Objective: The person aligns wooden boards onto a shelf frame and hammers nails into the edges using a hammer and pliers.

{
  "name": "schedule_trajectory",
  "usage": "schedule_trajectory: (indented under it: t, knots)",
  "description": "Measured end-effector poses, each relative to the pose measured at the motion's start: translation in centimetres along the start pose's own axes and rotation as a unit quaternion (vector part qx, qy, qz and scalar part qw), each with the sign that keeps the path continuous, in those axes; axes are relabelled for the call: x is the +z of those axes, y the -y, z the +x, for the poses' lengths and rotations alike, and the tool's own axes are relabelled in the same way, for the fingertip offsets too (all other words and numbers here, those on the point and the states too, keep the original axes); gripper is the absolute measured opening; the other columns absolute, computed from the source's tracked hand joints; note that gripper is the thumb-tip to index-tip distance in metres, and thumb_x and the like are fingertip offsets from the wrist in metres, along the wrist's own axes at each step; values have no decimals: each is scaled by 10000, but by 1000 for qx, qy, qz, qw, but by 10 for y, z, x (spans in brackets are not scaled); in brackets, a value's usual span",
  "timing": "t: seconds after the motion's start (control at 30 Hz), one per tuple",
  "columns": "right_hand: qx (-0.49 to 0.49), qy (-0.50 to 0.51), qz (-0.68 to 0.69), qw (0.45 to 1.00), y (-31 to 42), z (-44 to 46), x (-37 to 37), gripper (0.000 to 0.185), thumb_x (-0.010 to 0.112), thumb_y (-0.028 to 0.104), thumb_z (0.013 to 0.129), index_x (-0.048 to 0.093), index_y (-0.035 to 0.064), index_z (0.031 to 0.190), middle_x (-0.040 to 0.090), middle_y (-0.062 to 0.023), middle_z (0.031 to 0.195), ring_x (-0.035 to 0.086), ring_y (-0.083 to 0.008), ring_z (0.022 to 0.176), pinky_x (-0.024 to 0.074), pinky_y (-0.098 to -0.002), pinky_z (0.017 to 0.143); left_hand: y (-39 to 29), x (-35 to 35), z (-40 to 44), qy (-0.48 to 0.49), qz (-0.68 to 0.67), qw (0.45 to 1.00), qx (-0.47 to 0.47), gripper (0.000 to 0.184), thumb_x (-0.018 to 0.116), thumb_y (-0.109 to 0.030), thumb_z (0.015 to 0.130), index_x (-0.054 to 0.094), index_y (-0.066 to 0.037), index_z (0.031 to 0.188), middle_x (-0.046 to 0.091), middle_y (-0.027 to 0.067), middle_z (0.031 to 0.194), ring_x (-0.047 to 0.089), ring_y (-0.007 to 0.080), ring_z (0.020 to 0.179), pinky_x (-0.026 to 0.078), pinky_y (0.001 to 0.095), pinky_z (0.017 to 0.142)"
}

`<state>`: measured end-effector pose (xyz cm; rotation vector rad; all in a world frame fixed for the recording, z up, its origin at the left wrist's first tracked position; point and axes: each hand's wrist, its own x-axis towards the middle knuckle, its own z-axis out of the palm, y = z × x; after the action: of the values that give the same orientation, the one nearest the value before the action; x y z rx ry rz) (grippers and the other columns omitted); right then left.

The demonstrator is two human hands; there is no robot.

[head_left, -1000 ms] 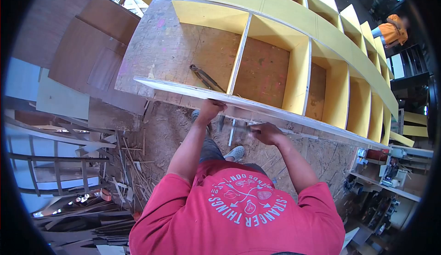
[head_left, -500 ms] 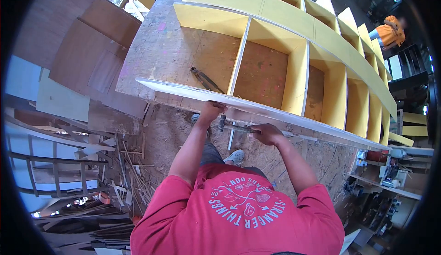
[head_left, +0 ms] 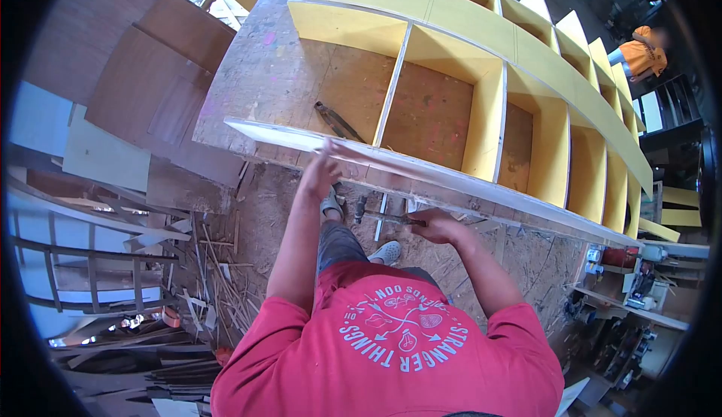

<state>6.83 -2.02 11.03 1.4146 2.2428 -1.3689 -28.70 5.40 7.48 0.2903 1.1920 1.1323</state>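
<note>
In my right hand (head_left: 436,226) is a hammer (head_left: 383,216), gripped by the handle with its head pointing left, below the shelf frame's near edge. My left hand (head_left: 319,173) is raised at the outer side of the near long panel (head_left: 263,133); its fingers look stretched and apart, though slightly blurred. A thin brownish band runs along that panel beside the fingertips, but I cannot tell whether it is a loose strip. Behind the panel, a pair of pincers (head_left: 338,122) lies in the first compartment of the yellow shelf frame (head_left: 444,63).
The frame rests on a wooden worktable (head_left: 248,63). Plywood sheets (head_left: 150,78) lean at the left, above wood scraps (head_left: 218,297) on the floor. A person in an orange shirt (head_left: 644,56) is at the far right. Machinery (head_left: 632,274) stands at the right.
My left hand has let go of the near panel's lower edge and moved up and left along it. My right hand with the hammer has shifted slightly down and left.
</note>
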Motion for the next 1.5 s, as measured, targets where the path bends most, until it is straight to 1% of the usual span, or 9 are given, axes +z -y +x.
schedule_trajectory:
  t: [0.2,0.3,0.43,0.83,0.97,1.13,1.23,1.37,1.5]
  knots:
    - [-35,47,-51,997,8,11,-5,515,655,474,1006,673,104,1363,726,-260,1143,707,-423,1072,525,-498,909,-27,24,19,-46,-41,994,88,412,836,-414,851,642,-88,1013,614,41,950,600,156,824,512,344,769]
    - [28,-48,-5,998,13,20,-8,489,643,475,1010,675,139,1365,729,-249,1145,708,-424,1065,528,-495,901,-27,26,20,-40,-40,994,94,410,834,-408,849,644,-90,1025,606,37,951,592,157,828,505,341,772]
    - [-37,146,-85,985,35,9,-15,493,614,503,1012,668,171,1374,736,-228,1152,710,-414,1078,526,-514,898,-27,29,16,-38,-43,994,93,395,824,-404,853,641,-97,1020,597,24,923,583,150,814,495,325,749]
    - [-23,158,-61,985,33,7,-10,514,644,498,1000,669,176,1400,739,-179,1230,712,-373,1121,539,-466,956,-31,31,14,-41,-37,994,96,338,779,-384,894,630,-95,984,610,34,884,613,170,780,528,338,728]
    - [8,-12,20,1000,24,23,10,536,650,499,997,668,158,1411,716,-207,1286,695,-387,1174,526,-443,1007,-28,28,20,-39,-34,993,103,341,758,-367,918,605,-75,1005,610,63,871,656,209,776,585,384,738]
    - [-21,110,-26,993,42,10,13,560,649,501,998,653,140,1426,707,-217,1301,694,-380,1176,528,-452,1021,-26,24,23,-10,-27,995,99,362,747,-387,925,641,-71,1066,617,55,889,640,189,789,562,365,739]
    - [38,-72,14,997,9,21,9,567,651,511,995,654,138,1423,703,-215,1309,699,-383,1162,529,-454,1015,-27,24,21,-22,-24,995,99,385,748,-398,924,681,-71,1116,616,41,909,622,168,809,538,348,745]
    - [0,104,-38,994,37,0,7,559,635,531,1000,660,162,1419,708,-195,1309,691,-406,1169,532,-461,1006,-30,26,20,-22,-26,995,97,374,752,-391,918,602,-68,1031,613,78,910,649,207,812,577,389,754]
    - [3,50,-35,998,32,7,8,557,629,547,996,660,188,1421,727,-194,1261,707,-401,1128,542,-470,962,-31,27,19,-30,-19,995,90,379,766,-390,905,604,-74,1037,600,69,922,642,206,826,578,396,759]
